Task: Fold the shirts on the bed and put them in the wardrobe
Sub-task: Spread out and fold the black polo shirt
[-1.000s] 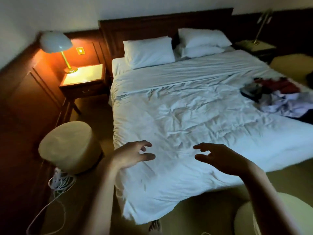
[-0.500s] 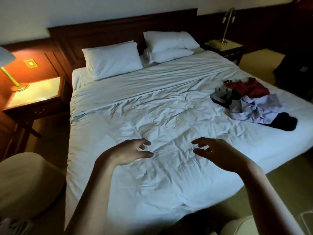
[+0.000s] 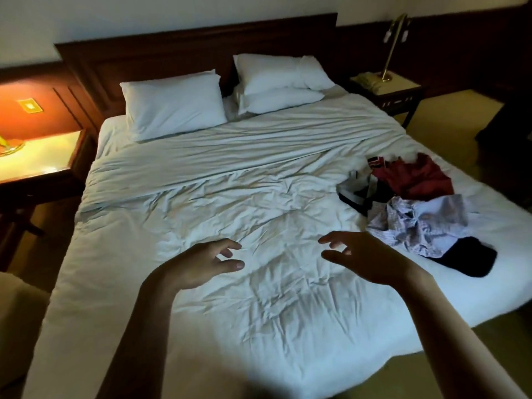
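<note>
A person's left hand (image 3: 198,266) and right hand (image 3: 365,260) hover above the rumpled white sheet of a wide bed with a dark wooden headboard (image 3: 230,197). Both hands are empty, with fingers spread and loosely curved, touching nothing. The shirts to be folded lie in a tangled heap near the bed's right side, just beyond the right hand and well apart from the left. The heap holds a crumpled dark red shirt (image 3: 414,180) at the back, a pale lilac checked shirt (image 3: 417,223) in front of it, a black garment (image 3: 469,259) partly tucked under the lilac one, and a black-and-white piece (image 3: 357,191) on its left side. No folding has begun, and the wardrobe is out of sight. The likely trouble lies in the tangle: pulling one shirt could drag its neighbours along, and pieces lying close to the mattress edge could slide to the floor. The dim light makes collars and sleeves hard to tell apart, so a grip may catch two layers at once. The creased bedding is soft and uneven, so folds made on it may come out crooked or fall open on the way to the wardrobe.
</note>
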A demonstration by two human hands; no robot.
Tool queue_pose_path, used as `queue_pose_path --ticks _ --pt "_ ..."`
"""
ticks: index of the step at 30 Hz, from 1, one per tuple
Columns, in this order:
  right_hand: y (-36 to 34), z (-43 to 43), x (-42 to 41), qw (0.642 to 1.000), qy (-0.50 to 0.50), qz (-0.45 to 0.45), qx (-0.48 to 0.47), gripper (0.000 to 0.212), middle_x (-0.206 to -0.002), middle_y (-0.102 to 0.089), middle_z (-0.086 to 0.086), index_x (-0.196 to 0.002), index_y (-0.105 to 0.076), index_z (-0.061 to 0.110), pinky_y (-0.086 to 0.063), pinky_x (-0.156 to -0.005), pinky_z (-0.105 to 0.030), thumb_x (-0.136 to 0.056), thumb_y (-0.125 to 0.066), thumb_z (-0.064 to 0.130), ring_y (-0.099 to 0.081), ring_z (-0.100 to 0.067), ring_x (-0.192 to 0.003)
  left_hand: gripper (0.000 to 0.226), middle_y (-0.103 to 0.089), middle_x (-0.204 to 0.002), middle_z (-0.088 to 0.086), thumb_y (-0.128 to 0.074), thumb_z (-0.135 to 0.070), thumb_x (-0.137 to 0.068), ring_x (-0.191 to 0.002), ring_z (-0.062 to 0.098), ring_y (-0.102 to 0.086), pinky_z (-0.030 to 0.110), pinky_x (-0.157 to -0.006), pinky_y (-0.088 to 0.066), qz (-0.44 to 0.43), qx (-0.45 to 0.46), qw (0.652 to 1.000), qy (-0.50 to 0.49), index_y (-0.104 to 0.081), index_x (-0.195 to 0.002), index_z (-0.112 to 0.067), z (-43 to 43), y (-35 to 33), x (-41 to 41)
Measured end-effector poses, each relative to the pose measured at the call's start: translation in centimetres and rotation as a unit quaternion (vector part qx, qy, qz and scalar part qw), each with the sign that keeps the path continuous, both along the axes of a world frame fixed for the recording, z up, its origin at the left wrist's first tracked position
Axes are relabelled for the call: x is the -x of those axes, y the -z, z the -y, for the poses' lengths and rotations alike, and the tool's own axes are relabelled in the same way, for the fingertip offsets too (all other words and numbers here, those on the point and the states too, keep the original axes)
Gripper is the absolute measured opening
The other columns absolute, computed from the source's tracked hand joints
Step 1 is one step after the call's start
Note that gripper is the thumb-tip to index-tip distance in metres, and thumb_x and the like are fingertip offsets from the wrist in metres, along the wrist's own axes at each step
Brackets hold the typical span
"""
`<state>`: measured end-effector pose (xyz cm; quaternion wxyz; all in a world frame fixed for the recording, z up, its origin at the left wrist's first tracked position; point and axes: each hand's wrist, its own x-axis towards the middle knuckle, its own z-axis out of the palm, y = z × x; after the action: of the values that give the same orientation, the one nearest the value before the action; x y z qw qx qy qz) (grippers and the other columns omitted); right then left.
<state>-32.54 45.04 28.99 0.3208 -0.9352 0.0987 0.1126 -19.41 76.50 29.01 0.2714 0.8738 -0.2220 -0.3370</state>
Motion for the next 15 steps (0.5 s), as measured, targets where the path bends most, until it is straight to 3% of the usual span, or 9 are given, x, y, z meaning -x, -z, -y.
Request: queue_pose_path --ticks 6,9,13,15 --pt "1.9 8.0 -2.7 1.000 0.003 -0.009 0.001 0.027 -0.110 -0.067 0.009 -0.116 -0.060 0.045 -0.049 -0.088 -0.028 -0.091 -0.061 0.053 -0.060 0.004 -0.087 0.056 -0.056 -0.129 -0.012 -0.064 -0.063 -0.084 -0.112 0.005 -0.060 0.029 -0.100 -0.045 -0.006 -0.044 0.998 0.051 -0.053 -0.135 -0.041 7.1 1.1 -4.5" --pt "2.5 13.2 -4.0 1.000 0.006 -0.022 -0.002 0.031 -0.108 -0.067 0.005 -0.120 -0.063 0.037 -0.045 -0.082 -0.023 -0.091 -0.063 0.048 -0.060 0.004 -0.087 0.091 -0.058 -0.124 -0.018 -0.056 -0.094 -0.054 -0.107 0.000 -0.061 0.022 -0.090 -0.045 -0.018 -0.042 0.997 0.061 -0.054 -0.131 -0.045 11.9 2.2 -6.4" --pt "4.7 22.2 -7.0 0.999 -0.004 -0.033 -0.007 0.039 -0.124 -0.063 0.011 -0.124 -0.065 0.028 -0.041 -0.096 -0.021 -0.090 -0.064 0.046 -0.059 -0.004 -0.111 0.098 -0.062 -0.122 -0.022 -0.051 -0.101 -0.043 -0.107 -0.004 -0.059 0.017 -0.082 -0.042 -0.041 -0.037 0.997 0.058 -0.056 -0.126 -0.049 20.3 4.4 -9.0" --pt "7.5 27.9 -9.4 0.998 -0.023 -0.047 0.018 0.036 -0.124 -0.059 0.012 -0.125 -0.065 0.019 -0.035 -0.093 -0.016 -0.095 -0.062 0.038 -0.054 -0.004 -0.116 0.101 -0.066 -0.117 -0.022 -0.053 -0.102 -0.038 -0.105 -0.001 -0.062 0.019 -0.080 -0.044 -0.053 -0.026 0.998 0.036 -0.060 -0.122 -0.046 25.6 6.7 -10.6"
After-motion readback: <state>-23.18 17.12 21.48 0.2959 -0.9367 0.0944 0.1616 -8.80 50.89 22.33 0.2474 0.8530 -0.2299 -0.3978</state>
